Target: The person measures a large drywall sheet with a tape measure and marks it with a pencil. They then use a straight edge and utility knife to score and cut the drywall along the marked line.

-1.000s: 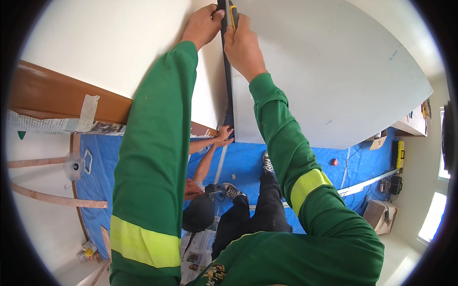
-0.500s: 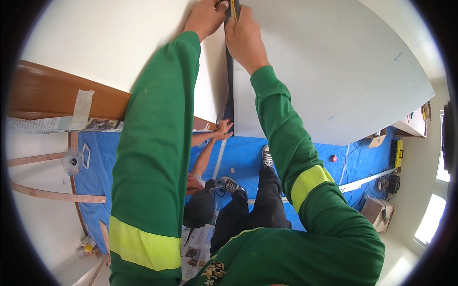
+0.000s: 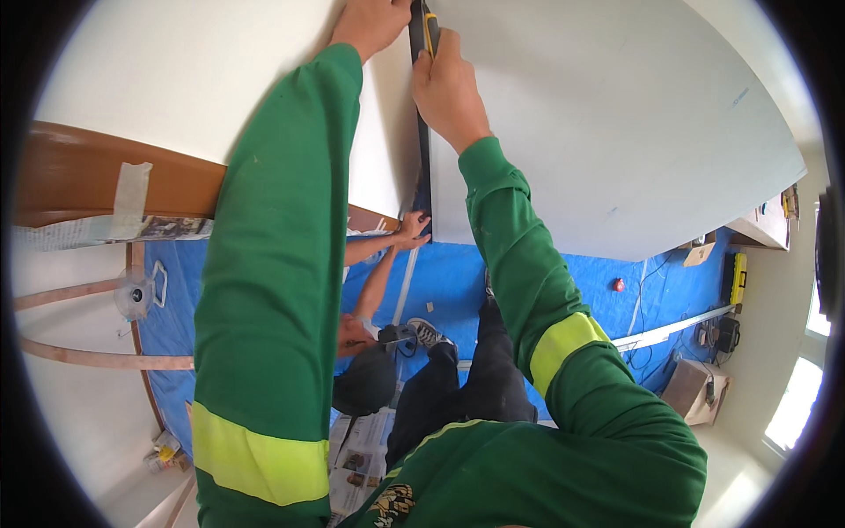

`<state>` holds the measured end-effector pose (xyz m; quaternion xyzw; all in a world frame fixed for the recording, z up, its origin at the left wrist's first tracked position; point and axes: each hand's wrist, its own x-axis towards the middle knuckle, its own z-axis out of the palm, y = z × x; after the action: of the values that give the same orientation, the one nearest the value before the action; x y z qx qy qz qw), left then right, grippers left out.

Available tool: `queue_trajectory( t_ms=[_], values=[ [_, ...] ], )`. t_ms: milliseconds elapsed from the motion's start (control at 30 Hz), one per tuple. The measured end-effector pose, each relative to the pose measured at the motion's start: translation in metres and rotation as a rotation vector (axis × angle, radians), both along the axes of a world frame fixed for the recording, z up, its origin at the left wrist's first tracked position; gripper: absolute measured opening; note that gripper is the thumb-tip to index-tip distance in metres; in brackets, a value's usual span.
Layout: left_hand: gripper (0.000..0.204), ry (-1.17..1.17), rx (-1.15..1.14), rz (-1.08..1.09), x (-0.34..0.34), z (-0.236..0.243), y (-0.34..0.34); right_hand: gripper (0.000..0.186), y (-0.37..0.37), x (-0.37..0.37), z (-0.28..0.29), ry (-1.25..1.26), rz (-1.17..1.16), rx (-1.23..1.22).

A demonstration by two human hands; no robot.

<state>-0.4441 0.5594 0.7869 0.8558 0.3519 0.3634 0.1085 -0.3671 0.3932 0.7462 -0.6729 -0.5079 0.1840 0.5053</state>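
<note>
A large pale grey panel (image 3: 598, 132) stands in front of me, with a long black strip (image 3: 422, 150) along its left edge. At the upper edge of the view my left hand (image 3: 371, 28) is closed at the strip, its fingertips partly cut off. My right hand (image 3: 451, 92) is wrapped round a yellow-and-black utility knife (image 3: 431, 33), held upright against the strip; its blade tip is not clear. Low down, a co-worker's hands (image 3: 412, 232) touch the bottom end of the strip.
The co-worker, in a dark cap (image 3: 364, 384), crouches by my legs at the left. Blue sheeting (image 3: 546, 290) covers the floor, with cables and a cardboard box (image 3: 695, 392) at the right. A brown board (image 3: 114, 176) runs along the left wall.
My right hand has drawn down a little along the strip with the knife. My left hand has shifted slightly up and left. The co-worker's hands stay at the strip's bottom.
</note>
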Motion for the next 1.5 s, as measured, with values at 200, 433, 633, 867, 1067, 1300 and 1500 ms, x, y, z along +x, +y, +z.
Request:
queue_trajectory(
  t_ms=[200, 433, 633, 867, 1067, 1300, 1500],
  values=[
    [0.031, -0.007, -0.070, -0.008, -0.001, -0.002, -0.003, 0.030, -0.011, -0.009, -0.025, -0.027, -0.020, 0.001],
    [0.035, -0.033, -0.426, -0.002, -0.005, 0.011, -0.015, 0.031, -0.027, 0.001, -0.003, -0.027, 0.015, 0.045],
    [0.035, -0.004, -0.349, 0.001, -0.007, 0.016, -0.018, 0.029, 0.017, 0.015, 0.050, -0.033, 0.019, 0.177],
    [0.037, -0.042, -0.351, -0.011, -0.007, 0.015, -0.018, 0.028, 0.026, 0.007, 0.052, 0.047, 0.016, 0.160],
    [0.037, -0.043, -0.262, -0.017, -0.005, 0.012, -0.014, 0.029, 0.023, 0.011, 0.057, 0.064, -0.023, 0.276],
    [0.037, -0.053, -0.333, 0.011, -0.003, 0.010, -0.017, 0.028, 0.027, 0.014, 0.053, 0.040, -0.012, 0.156],
    [0.038, -0.050, -0.300, 0.004, -0.003, 0.007, -0.014, 0.023, 0.030, 0.015, 0.051, 0.010, -0.009, 0.136]
  ],
)
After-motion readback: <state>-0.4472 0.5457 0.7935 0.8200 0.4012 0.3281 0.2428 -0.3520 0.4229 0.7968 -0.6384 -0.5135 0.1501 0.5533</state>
